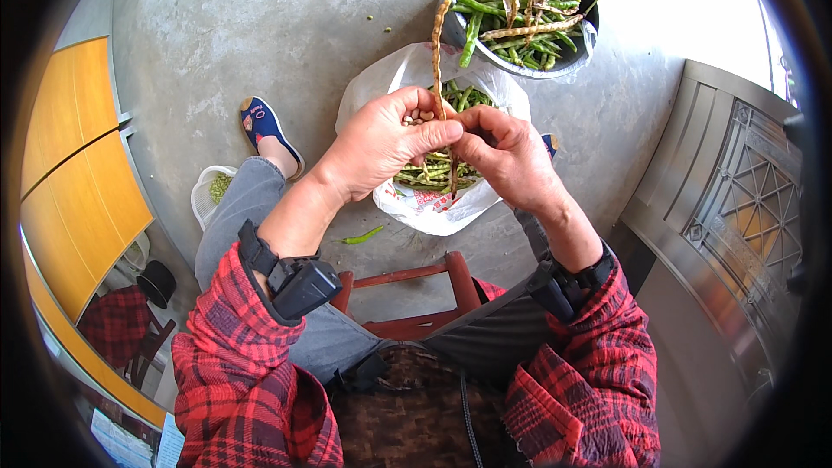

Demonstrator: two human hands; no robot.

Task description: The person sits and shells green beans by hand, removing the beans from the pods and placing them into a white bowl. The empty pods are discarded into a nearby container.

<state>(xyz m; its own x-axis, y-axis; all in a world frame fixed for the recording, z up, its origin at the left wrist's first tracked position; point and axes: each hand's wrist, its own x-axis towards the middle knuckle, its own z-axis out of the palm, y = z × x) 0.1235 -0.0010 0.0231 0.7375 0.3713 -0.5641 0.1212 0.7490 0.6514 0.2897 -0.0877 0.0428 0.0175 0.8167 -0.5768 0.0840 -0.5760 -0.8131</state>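
My left hand (396, 136) holds a dry tan bean pod (439, 45) upright between thumb and fingers, with several pale shelled beans (417, 117) in its curled palm. Thumb and fingertips of my right hand (500, 149) pinch the same pod at its middle, touching the left thumb. The pod's darker lower part hangs below both hands. Beneath them, a white plastic bag (364, 88) stands open on the floor, holding green and yellowish pods (416, 177). My hands hide part of the bag's contents.
A dark basin (520, 71) heaped with green and dry pods stands beyond the bag. Near my left leg sits a white basket (203, 198) of small green pieces. Loose green pods (364, 236) lie on the concrete floor. A red wooden stool (409, 325) is below me; a metal door (728, 188) stands right.
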